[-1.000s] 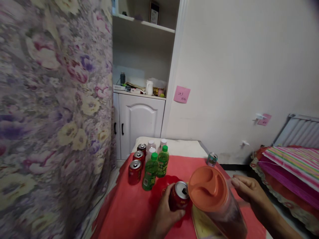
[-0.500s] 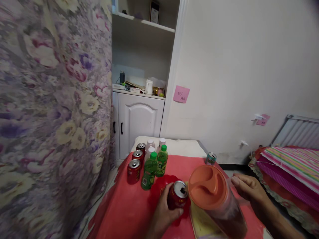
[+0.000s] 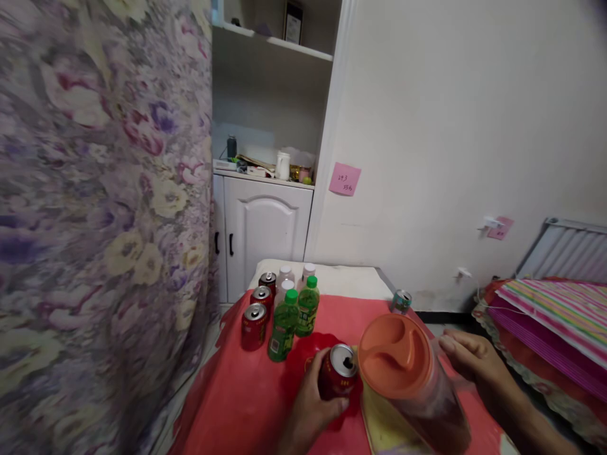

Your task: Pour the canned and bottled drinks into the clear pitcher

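My left hand (image 3: 310, 404) is wrapped around an opened red can (image 3: 334, 385) above a red plate (image 3: 306, 357). On the right, my right hand (image 3: 467, 357) is closed on the clear handle of a pitcher (image 3: 434, 411) that has an orange lid (image 3: 396, 357). Dark liquid shows inside the pitcher, which leans left so that its lid edge is right beside the can's top. Whether liquid passes between them I cannot tell. A yellow cloth (image 3: 384, 420) lies below the pitcher.
Left of the plate stand two green bottles (image 3: 283, 332), several red cans (image 3: 253, 332) and clear white-capped bottles (image 3: 285, 275). An opened teal can (image 3: 401, 302) stands at the table's back right. A floral curtain (image 3: 104, 189) hangs left; a bed (image 3: 559, 322) is at right.
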The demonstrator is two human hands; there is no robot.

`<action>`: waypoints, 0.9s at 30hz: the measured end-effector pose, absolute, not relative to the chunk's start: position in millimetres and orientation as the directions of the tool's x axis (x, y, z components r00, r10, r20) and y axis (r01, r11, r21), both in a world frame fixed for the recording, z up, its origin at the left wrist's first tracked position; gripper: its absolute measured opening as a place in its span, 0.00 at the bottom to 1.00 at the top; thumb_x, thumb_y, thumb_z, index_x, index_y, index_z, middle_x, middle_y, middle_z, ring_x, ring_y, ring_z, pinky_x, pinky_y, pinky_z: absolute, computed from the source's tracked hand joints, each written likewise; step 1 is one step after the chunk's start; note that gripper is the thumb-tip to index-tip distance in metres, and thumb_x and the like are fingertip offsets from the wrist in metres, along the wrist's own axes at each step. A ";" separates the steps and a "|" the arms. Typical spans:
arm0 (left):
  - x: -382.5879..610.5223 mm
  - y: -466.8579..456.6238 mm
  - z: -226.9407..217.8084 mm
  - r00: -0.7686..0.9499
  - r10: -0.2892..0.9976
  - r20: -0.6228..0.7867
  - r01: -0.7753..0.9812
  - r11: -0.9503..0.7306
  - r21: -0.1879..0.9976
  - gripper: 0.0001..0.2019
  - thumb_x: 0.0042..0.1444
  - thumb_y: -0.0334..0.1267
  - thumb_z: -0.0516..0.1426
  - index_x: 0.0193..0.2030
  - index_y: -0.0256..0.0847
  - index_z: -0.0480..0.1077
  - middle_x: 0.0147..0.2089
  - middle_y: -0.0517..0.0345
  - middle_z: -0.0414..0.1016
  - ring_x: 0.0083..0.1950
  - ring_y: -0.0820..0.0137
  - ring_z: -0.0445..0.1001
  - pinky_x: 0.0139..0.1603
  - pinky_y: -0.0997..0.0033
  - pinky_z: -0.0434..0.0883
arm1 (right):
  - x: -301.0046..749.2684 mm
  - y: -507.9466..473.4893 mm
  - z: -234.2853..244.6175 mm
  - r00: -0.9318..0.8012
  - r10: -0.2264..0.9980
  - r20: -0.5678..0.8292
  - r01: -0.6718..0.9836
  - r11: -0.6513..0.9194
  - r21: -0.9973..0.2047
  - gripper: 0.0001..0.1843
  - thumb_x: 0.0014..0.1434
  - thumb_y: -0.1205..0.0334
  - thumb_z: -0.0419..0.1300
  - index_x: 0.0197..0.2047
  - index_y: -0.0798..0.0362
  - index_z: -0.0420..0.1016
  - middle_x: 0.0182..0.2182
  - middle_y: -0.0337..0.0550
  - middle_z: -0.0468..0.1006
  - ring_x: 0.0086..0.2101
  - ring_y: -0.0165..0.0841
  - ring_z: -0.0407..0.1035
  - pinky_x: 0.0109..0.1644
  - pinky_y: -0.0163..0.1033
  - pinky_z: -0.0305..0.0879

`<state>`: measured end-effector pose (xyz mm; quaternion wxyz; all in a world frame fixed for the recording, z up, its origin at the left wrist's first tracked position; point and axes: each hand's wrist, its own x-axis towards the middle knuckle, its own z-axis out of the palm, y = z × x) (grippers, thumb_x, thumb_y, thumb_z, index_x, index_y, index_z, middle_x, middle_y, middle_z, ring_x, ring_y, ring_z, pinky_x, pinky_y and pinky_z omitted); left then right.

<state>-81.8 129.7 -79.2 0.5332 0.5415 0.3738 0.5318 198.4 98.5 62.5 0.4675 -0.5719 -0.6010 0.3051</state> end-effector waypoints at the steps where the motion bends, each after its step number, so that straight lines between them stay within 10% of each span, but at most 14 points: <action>1: -81.8 129.3 -77.5 0.154 0.976 0.155 -0.161 -0.130 0.978 0.38 0.36 0.28 0.65 0.59 0.45 0.67 0.58 0.49 0.74 0.62 0.49 0.70 0.64 0.49 0.65 | 198.4 98.6 62.5 0.092 0.973 0.212 0.408 0.157 -0.900 0.33 0.52 0.30 0.58 0.20 0.48 0.48 0.21 0.31 0.44 0.25 0.28 0.38 0.29 0.38 0.36; 27: -82.9 127.5 -70.8 0.162 0.979 0.126 -0.164 -0.100 0.981 0.39 0.34 0.28 0.66 0.59 0.44 0.67 0.59 0.48 0.75 0.62 0.48 0.70 0.64 0.50 0.65 | 199.1 97.3 65.3 0.109 0.964 0.243 0.399 0.182 -0.899 0.32 0.52 0.35 0.61 0.20 0.48 0.48 0.21 0.31 0.44 0.24 0.27 0.38 0.27 0.38 0.37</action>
